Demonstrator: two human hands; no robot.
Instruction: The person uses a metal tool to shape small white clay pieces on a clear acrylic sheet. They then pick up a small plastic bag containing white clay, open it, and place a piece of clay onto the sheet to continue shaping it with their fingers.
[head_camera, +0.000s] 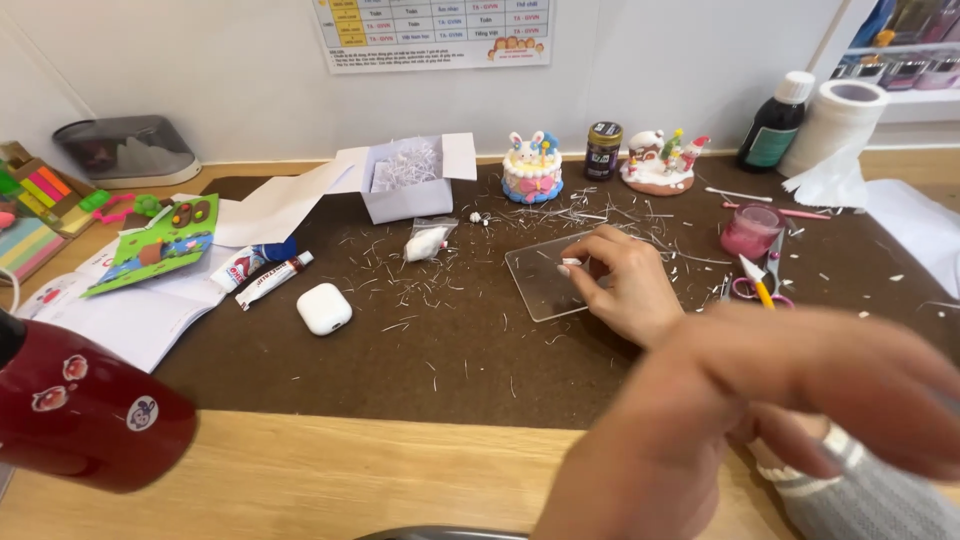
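Observation:
My right hand (625, 285) rests on a clear square plastic plate (545, 285) lying on the dark brown mat (450, 370). Its fingers curl over the plate's right edge and a fingertip presses on the top. My left forearm crosses in front of the right wrist from the bottom centre. My left hand (865, 385) is blurred by motion at the right, just above a grey striped sleeve (860, 495); I cannot see whether it holds anything. Thin white shreds are scattered over the mat around the plate.
On the mat: white earbud case (323, 308), small tube (272, 280), little bag (428, 241), open white box (405, 180), two clay cake figures (531, 167), dark jar (603, 150), pink cup (750, 230), scissors (755, 280). A red stickered object (85, 415) looms lower left; bottle and paper roll (840, 120) far right.

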